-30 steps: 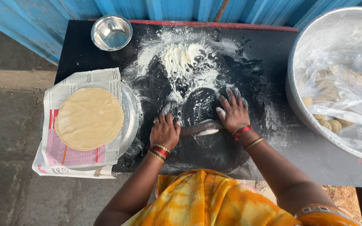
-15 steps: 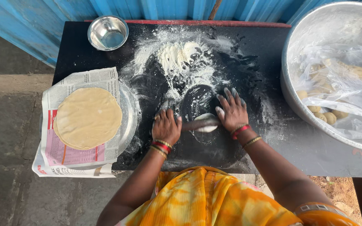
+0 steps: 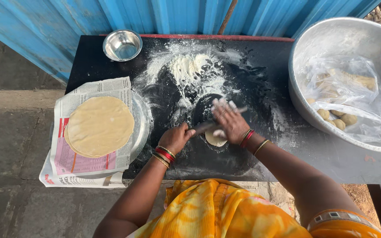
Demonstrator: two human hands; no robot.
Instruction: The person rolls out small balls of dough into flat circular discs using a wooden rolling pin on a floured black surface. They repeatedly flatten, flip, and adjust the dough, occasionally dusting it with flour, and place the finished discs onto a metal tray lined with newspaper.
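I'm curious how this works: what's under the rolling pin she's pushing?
A small pale dough disc lies under the rolling pin, on a round dark board. The right hand covers most of it; only its near edge shows. The left hand grips the pin's end.

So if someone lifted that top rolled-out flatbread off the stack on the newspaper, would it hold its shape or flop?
Probably flop: the flatbread looks thin and lies perfectly flat, like raw dough. It likely tears if pinched at one edge. It seems light, and the flour dusted over the table suggests it would not stick much.
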